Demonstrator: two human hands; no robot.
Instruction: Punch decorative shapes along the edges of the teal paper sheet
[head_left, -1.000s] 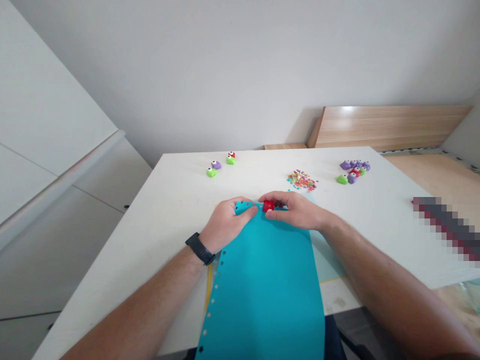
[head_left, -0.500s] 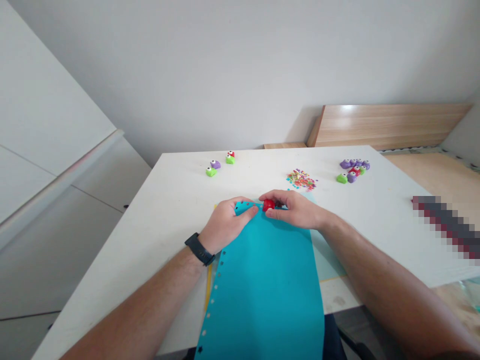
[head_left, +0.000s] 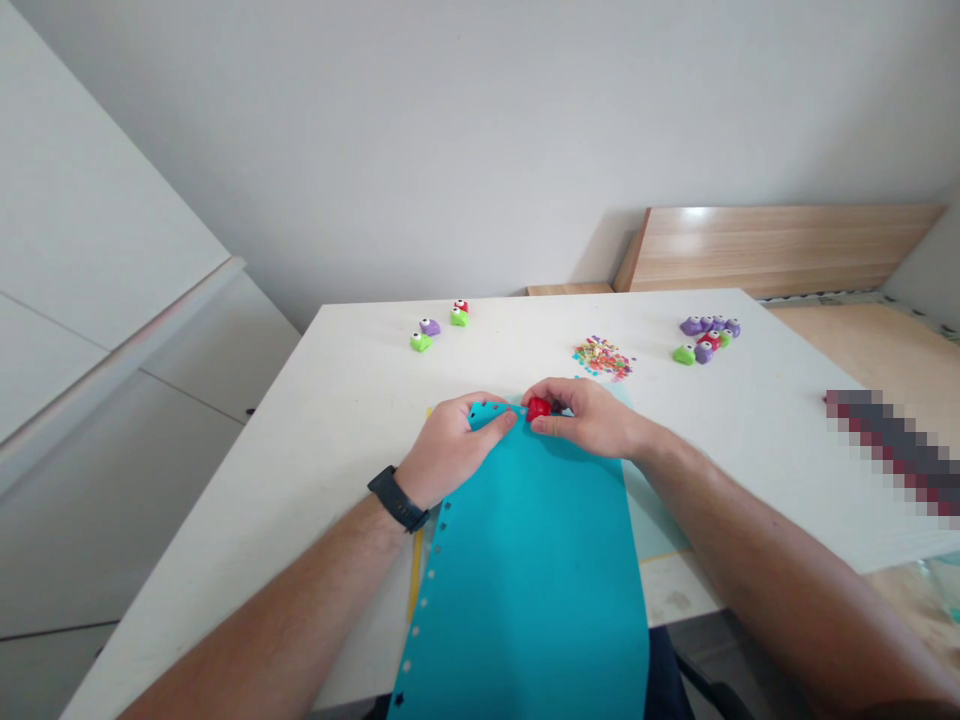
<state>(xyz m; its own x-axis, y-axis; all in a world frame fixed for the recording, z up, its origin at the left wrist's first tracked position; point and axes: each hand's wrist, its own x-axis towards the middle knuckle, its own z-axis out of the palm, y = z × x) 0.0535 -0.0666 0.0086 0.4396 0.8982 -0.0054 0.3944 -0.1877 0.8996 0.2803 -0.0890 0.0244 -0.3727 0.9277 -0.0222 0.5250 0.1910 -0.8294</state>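
A blue sheet of paper [head_left: 540, 540] runs from the table down over its front edge, with small shaped holes along its left side and its far edge. My left hand [head_left: 457, 445] pinches the sheet near its far left corner, thumb on top. At the far edge, just right of that thumb, is a small red paper punch [head_left: 538, 409]. Thumb and fingers of my right hand [head_left: 585, 415] are closed around the punch. The punch sits at the paper's edge; its jaw is partly hidden by my fingers.
Colourful paper confetti [head_left: 602, 358] lies in a pile beyond my right hand. Several purple, red and green punches with eyes [head_left: 709, 340] stand at the right rear. More punches [head_left: 430, 327] stand at the left rear. A pale translucent sheet [head_left: 656, 510] lies under the paper on the white table [head_left: 315, 420].
My right fingers have shifted slightly on the punch, which has turned a little at the paper's edge. My left hand and the sheet look nearly unchanged.
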